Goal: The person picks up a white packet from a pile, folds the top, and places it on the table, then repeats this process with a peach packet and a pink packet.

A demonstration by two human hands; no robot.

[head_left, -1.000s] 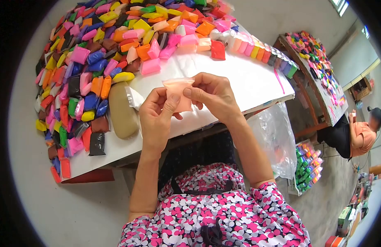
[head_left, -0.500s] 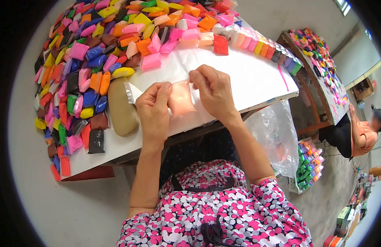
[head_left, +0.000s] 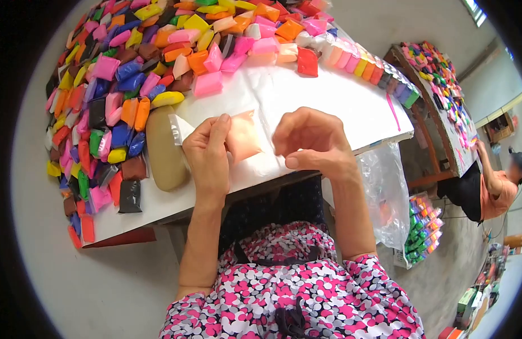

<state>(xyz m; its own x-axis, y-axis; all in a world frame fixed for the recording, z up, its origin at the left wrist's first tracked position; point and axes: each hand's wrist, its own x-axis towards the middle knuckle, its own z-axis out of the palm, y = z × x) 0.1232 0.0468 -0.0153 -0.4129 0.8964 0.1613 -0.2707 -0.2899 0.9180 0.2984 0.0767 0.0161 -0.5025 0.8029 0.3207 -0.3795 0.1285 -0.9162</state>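
Note:
My left hand point(head_left: 209, 150) pinches a flat, peach-coloured clay packet point(head_left: 245, 137) in clear wrap by its left edge, above the white tabletop point(head_left: 323, 104). To the right of the packet, apart from it, my right hand point(head_left: 314, 144) is curved with thumb and fingers spread. I see nothing held in it. Close to the left wrist lies an olive-brown oval slab point(head_left: 166, 148), with a small clear plastic piece point(head_left: 180, 129) at its right side.
A big heap of coloured packets point(head_left: 122, 70) covers the table's left and back. A row of coloured packets point(head_left: 365, 65) lines the far right edge. A clear plastic bag point(head_left: 382, 192) hangs beside the table, near a crate of packets point(head_left: 423, 231). Another person point(head_left: 498, 183) sits at a second table.
My right hand has moved away from the packet's edge, to the right and slightly down, and its fingers have opened. My left hand keeps its hold on the packet.

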